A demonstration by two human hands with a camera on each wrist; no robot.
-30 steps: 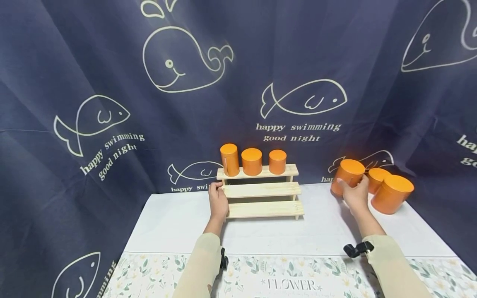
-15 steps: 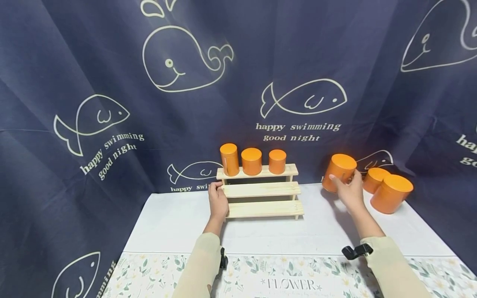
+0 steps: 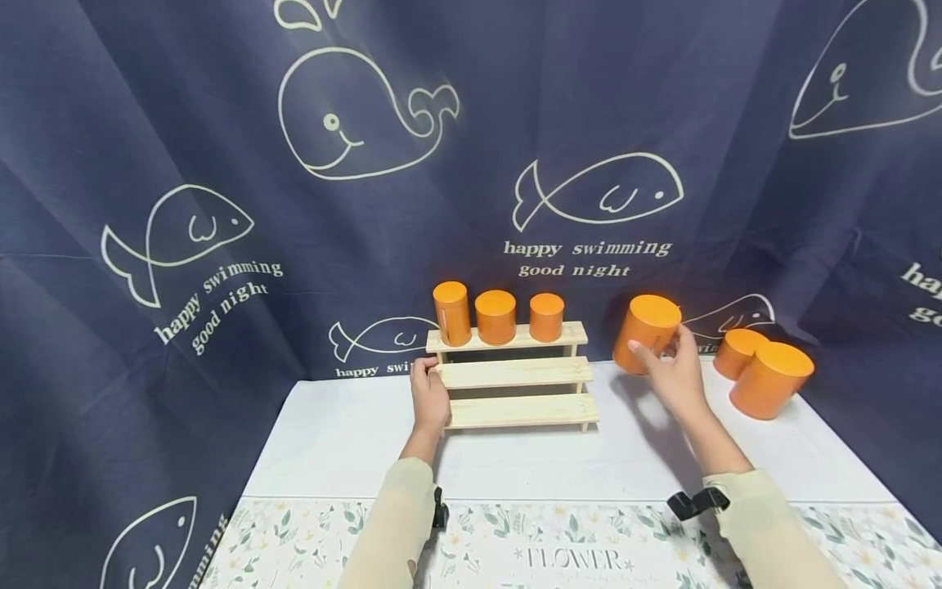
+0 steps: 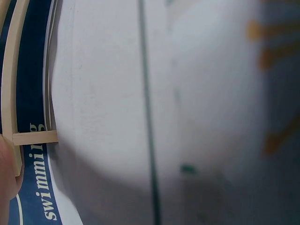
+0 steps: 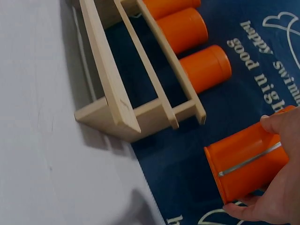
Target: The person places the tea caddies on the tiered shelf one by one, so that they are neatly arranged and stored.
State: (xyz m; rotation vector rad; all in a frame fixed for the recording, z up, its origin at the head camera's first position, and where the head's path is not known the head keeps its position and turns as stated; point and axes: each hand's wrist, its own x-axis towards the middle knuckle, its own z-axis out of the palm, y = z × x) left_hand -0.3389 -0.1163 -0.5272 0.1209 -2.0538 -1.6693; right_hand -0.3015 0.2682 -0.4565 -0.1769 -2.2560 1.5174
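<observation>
The right hand [image 3: 677,375] grips an orange can [image 3: 648,334] by its side, slightly tilted, above the table; in the right wrist view the can [image 5: 248,161] shows a silvery seam, thumb and fingers around it. The left hand [image 3: 430,397] holds the left end of a three-step wooden rack [image 3: 515,373]; the left wrist view shows part of that hand [image 4: 6,176] at the rack's edge. On the top step stand three orange cans, a narrow one [image 3: 452,314], a wider one [image 3: 496,317] and a short one [image 3: 547,317]. The middle and bottom steps hold nothing.
Right of the held can, a small orange can [image 3: 736,353] and a larger one [image 3: 771,380] stand on the white table [image 3: 353,442]. A dark blue curtain [image 3: 471,229] hangs behind. A floral cloth [image 3: 574,523] covers the front.
The right hand has lifted the can and carried it left, towards the rack, away from the two cans on the right. The left hand has stayed at the rack's left end.
</observation>
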